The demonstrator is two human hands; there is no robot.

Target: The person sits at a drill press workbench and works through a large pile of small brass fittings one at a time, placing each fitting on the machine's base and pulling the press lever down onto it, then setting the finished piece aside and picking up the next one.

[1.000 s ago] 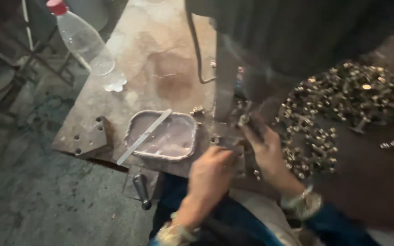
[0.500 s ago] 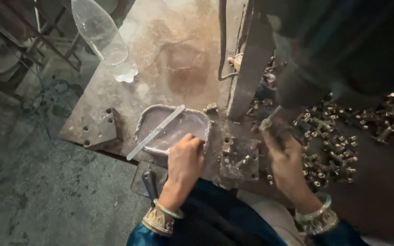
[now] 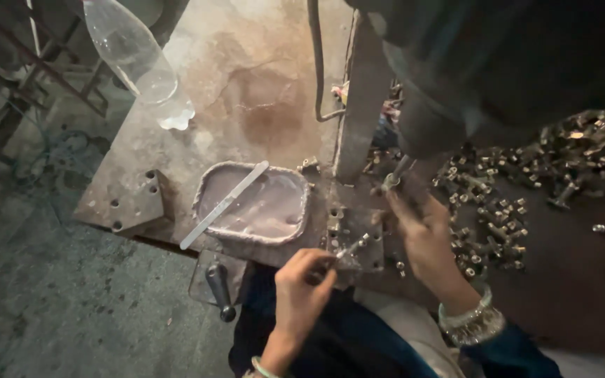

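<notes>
My left hand (image 3: 304,283) pinches a small metal fitting (image 3: 353,250) at the near edge of a perforated metal base plate (image 3: 350,227). My right hand (image 3: 421,227) reaches up under the dark machine body (image 3: 456,77) and holds a small brass fitting (image 3: 390,183) at its fingertips. A heap of small brass fittings (image 3: 526,182) covers the bench to the right of that hand.
A shallow grey tray (image 3: 257,206) of pale liquid sits left of the plate, a flat metal strip (image 3: 222,204) lying across it. A clear plastic bottle (image 3: 134,59) lies at the far left. A black-handled lever (image 3: 217,287) hangs under the bench edge. A vertical steel post (image 3: 358,98) rises behind.
My left hand has drawn back from the tray's edge to the plate's near edge, now pinching a fitting. My right hand has lifted a fitting up toward the machine.
</notes>
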